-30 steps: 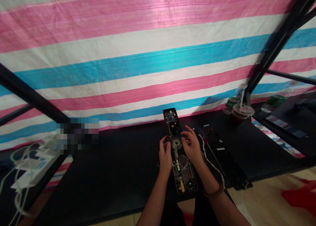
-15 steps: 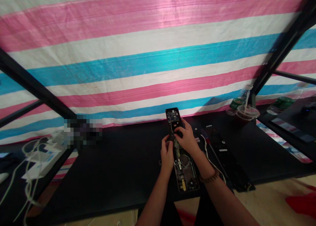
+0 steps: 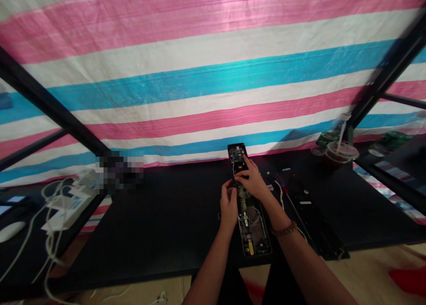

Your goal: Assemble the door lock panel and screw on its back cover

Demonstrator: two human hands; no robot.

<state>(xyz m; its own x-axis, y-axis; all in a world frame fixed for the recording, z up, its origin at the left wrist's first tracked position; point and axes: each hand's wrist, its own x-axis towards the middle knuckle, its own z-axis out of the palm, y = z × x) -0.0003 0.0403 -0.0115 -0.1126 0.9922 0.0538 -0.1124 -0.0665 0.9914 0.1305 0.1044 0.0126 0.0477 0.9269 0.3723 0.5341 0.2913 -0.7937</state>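
An opened long black case, which looks like an electronic door lock (image 3: pixel 254 225), lies lengthwise on the black table. Its far end holds a circuit board (image 3: pixel 237 153), and brass-coloured metal parts sit at its near end. A thin light wire (image 3: pixel 233 168) runs from the board toward my fingertips. My left hand (image 3: pixel 229 207) is at the left edge of the case, fingers bent in a pinch; what they hold is too small to make out. Over the case, my right hand (image 3: pixel 252 180) pinches at the wire with its thumb, one finger stretched up toward the board.
Right of the case lie a screwdriver (image 3: pixel 289 194), a white cable (image 3: pixel 280 192) and a long black panel (image 3: pixel 313 220). A plastic cup with a straw (image 3: pixel 341 153) and a bottle (image 3: pixel 328 138) stand at the back right. White boxes (image 3: pixel 68 209) and tangled cables are at left.
One finger of my right hand has stretched out toward the circuit board. My left hand stays at the case's edge. The whole view has shifted slightly.
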